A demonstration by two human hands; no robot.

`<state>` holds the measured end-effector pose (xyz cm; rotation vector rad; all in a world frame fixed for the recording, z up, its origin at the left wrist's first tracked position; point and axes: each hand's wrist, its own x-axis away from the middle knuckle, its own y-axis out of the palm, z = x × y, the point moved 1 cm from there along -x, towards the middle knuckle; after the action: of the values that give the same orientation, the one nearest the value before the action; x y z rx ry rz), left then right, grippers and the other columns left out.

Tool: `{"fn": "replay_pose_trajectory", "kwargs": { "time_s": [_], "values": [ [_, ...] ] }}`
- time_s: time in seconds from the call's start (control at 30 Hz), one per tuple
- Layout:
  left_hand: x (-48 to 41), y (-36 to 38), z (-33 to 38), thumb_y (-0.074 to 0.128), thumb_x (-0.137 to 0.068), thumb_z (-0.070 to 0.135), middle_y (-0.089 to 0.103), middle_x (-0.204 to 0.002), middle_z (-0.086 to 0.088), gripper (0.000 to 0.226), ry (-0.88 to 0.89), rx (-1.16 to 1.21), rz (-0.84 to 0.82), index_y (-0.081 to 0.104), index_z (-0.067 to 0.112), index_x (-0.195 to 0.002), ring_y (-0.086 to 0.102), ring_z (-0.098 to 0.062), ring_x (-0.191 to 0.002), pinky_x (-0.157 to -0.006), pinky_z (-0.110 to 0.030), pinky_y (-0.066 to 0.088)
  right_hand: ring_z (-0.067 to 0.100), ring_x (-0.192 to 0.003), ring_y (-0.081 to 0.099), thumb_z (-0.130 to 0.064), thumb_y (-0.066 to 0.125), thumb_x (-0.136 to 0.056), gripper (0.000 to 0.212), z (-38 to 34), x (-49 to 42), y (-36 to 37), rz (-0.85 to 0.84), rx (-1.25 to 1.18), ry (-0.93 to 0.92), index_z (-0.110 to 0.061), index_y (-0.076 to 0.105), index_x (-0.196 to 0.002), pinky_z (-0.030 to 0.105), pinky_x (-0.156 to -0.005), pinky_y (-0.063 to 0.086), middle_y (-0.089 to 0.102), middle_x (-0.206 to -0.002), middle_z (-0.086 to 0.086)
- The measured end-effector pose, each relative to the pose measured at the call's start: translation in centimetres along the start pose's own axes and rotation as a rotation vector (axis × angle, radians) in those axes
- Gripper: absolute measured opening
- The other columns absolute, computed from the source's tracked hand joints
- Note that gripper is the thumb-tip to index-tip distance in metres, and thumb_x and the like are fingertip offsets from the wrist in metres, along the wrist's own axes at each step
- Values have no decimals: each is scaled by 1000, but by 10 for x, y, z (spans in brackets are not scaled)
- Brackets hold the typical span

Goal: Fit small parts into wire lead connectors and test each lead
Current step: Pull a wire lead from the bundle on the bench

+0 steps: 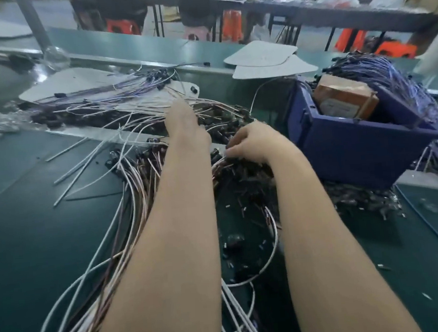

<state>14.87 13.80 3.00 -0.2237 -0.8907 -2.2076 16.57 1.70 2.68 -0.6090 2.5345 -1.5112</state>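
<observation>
A tangle of white and brown wire leads [125,200] with black connectors spreads across the green bench. My left hand [185,126] reaches forward over the far leads with its fingers stretched out flat; the frame is blurred there. My right hand [253,143] has its fingers curled down into a heap of small black parts and connectors [242,174] in the middle of the bench. Whether those fingers pinch a part is hidden by the hand itself.
A blue plastic bin [356,140] holding a brown box [344,96] stands at the right, with a bundle of purple-blue leads [379,72] behind it. White flat sheets [264,56] lie further back. Loose black parts [369,200] are scattered below the bin. Orange stools stand beyond the bench.
</observation>
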Motion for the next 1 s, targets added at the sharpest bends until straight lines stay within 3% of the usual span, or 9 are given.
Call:
{"fn": "replay_pose_trajectory", "kwargs": {
  "time_s": [0.2, 0.33, 0.37, 0.43, 0.53, 0.6, 0.7, 0.83, 1.0],
  "values": [
    [47, 4, -1, 38, -95, 13, 45, -76, 1, 18, -3, 41, -47, 49, 14, -80, 44, -12, -67, -57, -22, 37, 21, -98, 60, -21, 64, -88, 18, 0, 40, -4, 88, -28, -54, -15, 66, -105, 30, -82, 49, 66, -107, 4],
    [91, 13, -15, 34, -101, 25, 66, -99, -20, 41, 150, -403, -208, 58, -3, -118, 58, -23, -66, -58, -28, 46, 14, -87, 67, -19, 61, -91, 9, 13, 73, -27, 321, -579, -142, -15, 63, -100, 29, -79, 56, 69, -97, 3],
    [106, 18, -22, 35, -100, 32, 66, -105, -23, 44, 203, -587, -262, 62, -2, -113, 65, -27, -73, -62, -31, 51, 17, -87, 69, -17, 60, -92, 6, 21, 83, -36, 399, -694, -150, -15, 62, -97, 32, -80, 57, 70, -96, 6],
    [138, 29, -39, 35, -99, 45, 65, -79, -14, 50, 240, -826, -424, 63, 6, -84, 62, -14, -47, -41, -18, 45, 22, -87, 69, -15, 59, -92, 4, 39, 105, -55, 578, -810, -133, -17, 62, -90, 39, -81, 57, 70, -93, 9],
    [173, 44, -67, 26, -99, 52, 62, -74, -8, 57, 152, -796, -567, 58, 5, -97, 44, -6, -28, -34, -9, 29, 10, -57, 63, -6, 51, -92, 17, 75, 140, -75, 720, -1033, -54, -17, 60, -83, 23, -55, 52, 67, -67, -1],
    [181, 49, -85, 33, -101, 43, 62, -78, -5, 45, 163, -621, -537, 57, 6, -108, 44, -9, -41, -42, -16, 35, 6, -49, 56, -6, 48, -91, 20, 99, 160, -81, 747, -983, 70, -16, 60, -78, 18, -48, 44, 65, -61, -3],
    [186, 46, -100, 44, -100, 18, 60, -75, -1, 19, 52, -225, -507, 58, 8, -91, 46, -3, -45, -46, -16, 43, 13, -58, 51, -11, 46, -90, 23, 138, 181, -83, 814, -815, 299, -13, 57, -70, 21, -54, 39, 63, -71, 7],
    [179, 37, -109, 37, -102, 7, 64, -77, -8, 25, -106, -49, -527, 55, 4, -84, 57, 1, -43, -49, -10, 49, 18, -65, 46, -11, 46, -91, 14, 170, 190, -85, 849, -501, 464, -11, 60, -91, 22, -62, 39, 53, -72, 5],
    [185, 42, -123, 35, -102, 5, 63, -76, -8, 24, -115, -159, -610, 54, 2, -86, 59, 1, -44, -49, -11, 49, 15, -88, 58, -25, 47, -97, 26, 134, 176, -83, 661, -268, 100, -10, 66, -106, 28, -81, 43, 64, -92, -1]
  ]
}}
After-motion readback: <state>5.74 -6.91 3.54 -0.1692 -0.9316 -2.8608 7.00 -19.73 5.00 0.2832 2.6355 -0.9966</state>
